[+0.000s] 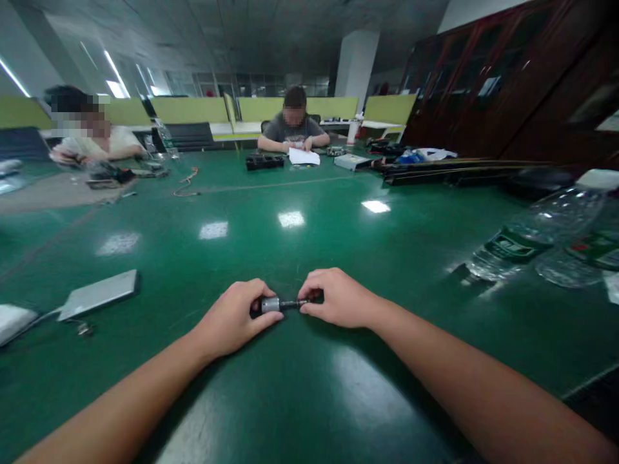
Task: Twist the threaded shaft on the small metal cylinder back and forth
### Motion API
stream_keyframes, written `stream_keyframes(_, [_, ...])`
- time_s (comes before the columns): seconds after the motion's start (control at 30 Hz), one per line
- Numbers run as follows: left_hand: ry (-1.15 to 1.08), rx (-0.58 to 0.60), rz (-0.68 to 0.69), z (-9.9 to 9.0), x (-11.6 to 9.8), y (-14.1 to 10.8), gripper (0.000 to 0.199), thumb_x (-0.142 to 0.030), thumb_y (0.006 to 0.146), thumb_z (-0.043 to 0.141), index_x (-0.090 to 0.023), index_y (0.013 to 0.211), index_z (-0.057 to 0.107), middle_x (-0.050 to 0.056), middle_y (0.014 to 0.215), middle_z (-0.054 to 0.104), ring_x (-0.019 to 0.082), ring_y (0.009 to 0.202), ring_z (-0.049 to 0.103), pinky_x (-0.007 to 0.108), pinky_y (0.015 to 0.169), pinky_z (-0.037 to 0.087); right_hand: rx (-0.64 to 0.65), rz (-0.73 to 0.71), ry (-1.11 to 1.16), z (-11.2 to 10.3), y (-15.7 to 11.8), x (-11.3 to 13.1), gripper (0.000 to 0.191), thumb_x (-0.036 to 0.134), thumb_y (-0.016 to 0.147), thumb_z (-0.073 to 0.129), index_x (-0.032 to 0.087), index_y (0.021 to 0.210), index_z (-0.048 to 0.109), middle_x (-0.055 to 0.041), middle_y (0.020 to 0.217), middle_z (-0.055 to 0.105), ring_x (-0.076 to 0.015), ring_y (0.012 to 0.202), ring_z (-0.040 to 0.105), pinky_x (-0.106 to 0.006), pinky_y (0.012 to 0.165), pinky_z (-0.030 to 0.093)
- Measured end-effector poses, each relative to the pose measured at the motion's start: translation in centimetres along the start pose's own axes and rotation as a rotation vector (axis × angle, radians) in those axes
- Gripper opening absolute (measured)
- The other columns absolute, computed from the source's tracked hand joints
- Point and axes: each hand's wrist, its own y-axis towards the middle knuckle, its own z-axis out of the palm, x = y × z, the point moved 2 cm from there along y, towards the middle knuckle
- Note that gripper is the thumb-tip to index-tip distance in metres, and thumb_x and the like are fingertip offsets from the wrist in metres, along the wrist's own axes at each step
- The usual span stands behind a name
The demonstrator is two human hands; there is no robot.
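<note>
Between my hands lies a small silver metal cylinder [271, 304], shaped like a little motor, with a thin dark shaft [290, 305] running out of its right side. My left hand [239, 314] is closed round the cylinder, thumb in front and fingers behind. The far end of the shaft sits in a pinch of my right hand [333, 298], between thumb and fingertips. Both hands are low over the green table [290, 258]. Whether cylinder and shaft are one piece I cannot tell.
To the left are a flat silver box [99, 293] with a cable and a small metal piece [84, 328]. Clear plastic bottles [512, 248] stand at the right. Across the table, two people handle things beside a black part [265, 162], a white paper [304, 156] and long dark rails [435, 171].
</note>
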Motion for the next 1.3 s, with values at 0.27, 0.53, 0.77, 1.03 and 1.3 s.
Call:
stream_keyframes(0.27, [-0.005,-0.002,0.009,0.0,-0.1,0.1,0.028,-0.045,0.085,0.065,-0.019,0.097,0.063,0.002,0.083,0.062,0.020,0.075,0.056,0.030,0.069,0.041,-0.003,0.009,0.021,-0.2,-0.2,-0.1,0.011,0.018,0.075,0.073,0.016,0.085,0.074,-0.0019,0.078,0.066,-0.0121,0.070,0.057,-0.023,0.064,0.041])
stream_keyframes(0.53, [-0.008,-0.003,0.020,0.0,-0.1,0.2,0.028,-0.045,0.085,0.065,-0.019,0.096,0.063,0.002,0.082,0.062,0.019,0.075,0.056,0.031,0.070,0.041,-0.001,0.024,0.023,-0.4,-0.2,-0.4,0.011,0.018,0.074,0.073,0.016,0.084,0.074,-0.0017,0.078,0.066,-0.0119,0.069,0.057,-0.023,0.063,0.041])
stream_keyframes(0.77, [-0.008,-0.008,0.018,0.1,0.1,0.1,0.028,-0.045,0.085,0.065,-0.019,0.096,0.063,0.002,0.083,0.062,0.019,0.075,0.056,0.031,0.069,0.041,0.002,0.030,0.024,-0.6,-0.2,-0.4,0.011,0.017,0.073,0.074,0.016,0.084,0.074,-0.0018,0.078,0.066,-0.0118,0.069,0.058,-0.023,0.063,0.041])
stream_keyframes(1.03, [-0.015,-0.003,0.006,0.1,0.1,0.1,0.029,-0.045,0.085,0.065,-0.019,0.097,0.063,0.002,0.083,0.062,0.019,0.075,0.056,0.031,0.069,0.040,0.010,0.036,0.007,-0.6,-0.2,-0.6,0.011,0.019,0.074,0.073,0.017,0.085,0.074,-0.0016,0.078,0.066,-0.0115,0.068,0.058,-0.023,0.063,0.041])
stream_keyframes(1.3, [-0.020,-0.002,0.013,0.0,0.1,0.0,0.028,-0.045,0.085,0.064,-0.020,0.096,0.062,0.002,0.083,0.062,0.019,0.075,0.056,0.031,0.069,0.041,0.027,0.157,-0.074,-1.5,-0.2,-1.1,0.011,0.019,0.073,0.071,0.018,0.083,0.076,-0.0020,0.077,0.068,-0.0134,0.069,0.059,-0.024,0.062,0.042])
